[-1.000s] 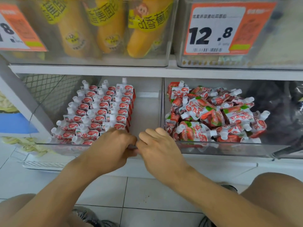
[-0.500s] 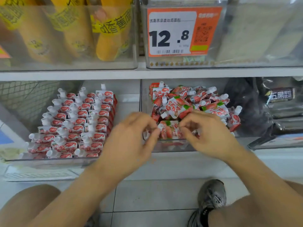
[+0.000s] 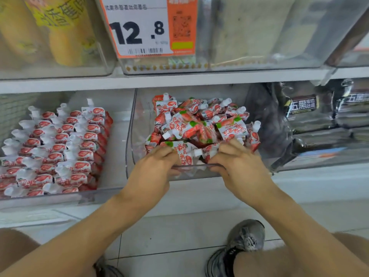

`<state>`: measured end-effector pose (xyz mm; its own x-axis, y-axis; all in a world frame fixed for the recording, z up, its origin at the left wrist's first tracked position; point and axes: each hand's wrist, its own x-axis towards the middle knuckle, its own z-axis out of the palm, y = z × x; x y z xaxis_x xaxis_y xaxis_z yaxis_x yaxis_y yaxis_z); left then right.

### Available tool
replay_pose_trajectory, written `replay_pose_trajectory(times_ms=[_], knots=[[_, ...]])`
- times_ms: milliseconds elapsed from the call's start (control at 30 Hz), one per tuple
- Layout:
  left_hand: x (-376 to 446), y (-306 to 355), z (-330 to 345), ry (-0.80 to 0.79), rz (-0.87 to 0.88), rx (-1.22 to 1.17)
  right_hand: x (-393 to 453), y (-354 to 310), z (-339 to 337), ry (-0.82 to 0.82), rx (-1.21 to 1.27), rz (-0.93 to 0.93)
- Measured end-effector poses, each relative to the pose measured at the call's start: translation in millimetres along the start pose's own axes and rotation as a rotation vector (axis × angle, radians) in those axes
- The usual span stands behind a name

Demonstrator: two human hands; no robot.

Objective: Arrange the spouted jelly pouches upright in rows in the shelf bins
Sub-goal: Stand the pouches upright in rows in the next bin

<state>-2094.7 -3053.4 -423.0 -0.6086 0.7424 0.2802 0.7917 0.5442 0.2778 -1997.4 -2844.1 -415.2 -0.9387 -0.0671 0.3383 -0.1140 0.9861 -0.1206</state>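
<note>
Red-and-white spouted jelly pouches (image 3: 60, 146) stand upright in neat rows in the left clear bin (image 3: 60, 196). The middle clear bin (image 3: 129, 140) holds a jumbled pile of strawberry pouches (image 3: 199, 124) lying at all angles. My left hand (image 3: 153, 170) and my right hand (image 3: 237, 166) grip this bin's front wall, fingers curled inside against the front pouches and thumbs outside. One pouch (image 3: 185, 154) with its white spout lies between the two hands. The fingertips are hidden among the pouches.
Above, a shelf carries clear bins with yellow packs (image 3: 65, 37) and an orange 12.8 price tag (image 3: 139, 31). Dark packaged goods (image 3: 319, 116) fill the bin to the right. Below are a tiled floor, my knees and a grey shoe (image 3: 243, 242).
Both hands left the front edge of the left bin, moved right to the jumbled bin and now hold its front wall. The view shifted right and closer.
</note>
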Motion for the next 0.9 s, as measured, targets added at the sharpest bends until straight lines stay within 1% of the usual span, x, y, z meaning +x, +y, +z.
replay_pose_trajectory(times_ms=[67,200,267,367,433,533,600,733,833,867,900], knots=[[1,-1,-1,0.014,-0.006,-0.015,-1,2,3,0.036,0.029,0.008],[8,0,-13,0.083,-0.001,-0.076,3,5,3,0.162,0.139,0.047],[6,1,-22,0.075,-0.009,-0.082,4,2,2,0.169,0.192,0.041],[-6,7,-24,0.023,-0.032,-0.008,-5,-4,4,0.131,0.280,0.025],[-15,17,-17,-0.015,-0.069,-0.011,-16,-7,7,0.122,0.319,0.055],[-25,25,-9,-0.002,-0.056,-0.010,-28,-10,6,0.086,0.362,0.118],[-34,27,-10,-0.015,-0.051,-0.012,-32,-13,1,0.029,0.376,0.110],[-50,35,-16,-0.088,-0.037,-0.032,-39,-14,-10,-0.079,0.361,0.025],[-49,32,-25,-0.113,0.010,-0.039,-36,-12,-31,-0.221,0.392,0.066],[-45,30,-31,-0.140,-0.015,-0.072,-31,-13,-42,-0.199,0.443,0.089],[-42,27,-38,-0.144,-0.044,-0.105,-25,-15,-52,-0.127,0.503,0.103]])
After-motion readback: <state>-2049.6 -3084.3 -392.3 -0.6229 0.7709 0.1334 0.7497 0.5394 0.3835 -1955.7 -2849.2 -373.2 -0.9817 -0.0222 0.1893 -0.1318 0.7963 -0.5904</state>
